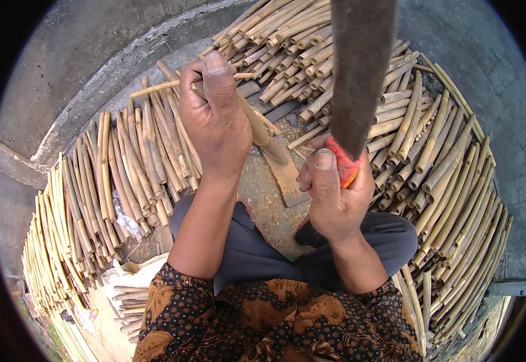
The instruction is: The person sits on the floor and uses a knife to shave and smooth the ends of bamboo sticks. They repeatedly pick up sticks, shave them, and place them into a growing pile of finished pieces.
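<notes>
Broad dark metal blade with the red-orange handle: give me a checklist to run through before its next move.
1. Blade grip: ok; right hand closed around the red-orange handle.
2. Left hand clear of the broad dark metal blade: ok; they are apart.
3. Slim tan bamboo stick held: ok; left hand closed around it.
4. Stick's lower end touching the flat brown wooden board: cannot tell; contact is unclear.
5. Blade tip: cannot tell; the picture's top cuts it off.
6. Gloves worn: not ok; both hands bare.
</notes>
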Motion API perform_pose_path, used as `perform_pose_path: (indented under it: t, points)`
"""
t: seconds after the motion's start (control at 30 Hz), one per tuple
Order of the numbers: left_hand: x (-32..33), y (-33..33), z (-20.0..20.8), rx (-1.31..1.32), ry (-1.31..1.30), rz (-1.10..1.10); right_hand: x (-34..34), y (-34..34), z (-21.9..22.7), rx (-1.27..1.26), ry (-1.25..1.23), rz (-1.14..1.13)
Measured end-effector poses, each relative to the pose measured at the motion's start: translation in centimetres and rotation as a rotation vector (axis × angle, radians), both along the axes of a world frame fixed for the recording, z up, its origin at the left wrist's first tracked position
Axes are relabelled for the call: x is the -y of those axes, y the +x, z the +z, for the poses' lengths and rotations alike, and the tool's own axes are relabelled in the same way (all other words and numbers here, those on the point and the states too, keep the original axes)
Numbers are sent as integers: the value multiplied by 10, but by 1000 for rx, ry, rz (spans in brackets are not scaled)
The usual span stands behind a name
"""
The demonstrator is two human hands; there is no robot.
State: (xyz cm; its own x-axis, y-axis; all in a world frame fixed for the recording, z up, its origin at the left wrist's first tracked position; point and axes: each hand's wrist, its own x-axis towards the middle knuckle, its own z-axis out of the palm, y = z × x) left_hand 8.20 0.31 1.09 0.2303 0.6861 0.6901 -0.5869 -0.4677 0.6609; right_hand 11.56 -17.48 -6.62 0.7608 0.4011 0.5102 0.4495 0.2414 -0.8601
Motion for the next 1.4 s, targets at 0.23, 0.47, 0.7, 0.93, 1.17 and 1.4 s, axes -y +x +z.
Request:
perform_pose_path:
  t: [0.23,0.47,0.7,0.93,1.17,1.4]
  points:
    - [10,-6,-2,30,16,-48,-23,-8,-53,126,-676,-93]
    - [10,-7,-7,28,75,-25,-11,-11,-9,-291,-422,124]
    - [8,-10,-7,-56,6,-55,-2,-7,40,185,153,-29]
    - [15,-1,-2,82,71,-49,-26,2,-54,-613,-475,195]
    - [8,1,-10,50,62,-28,7,0,68,17,209,61]
    - [11,4,-6,59,76,-81,-19,-10,-45,-40,-617,-25]
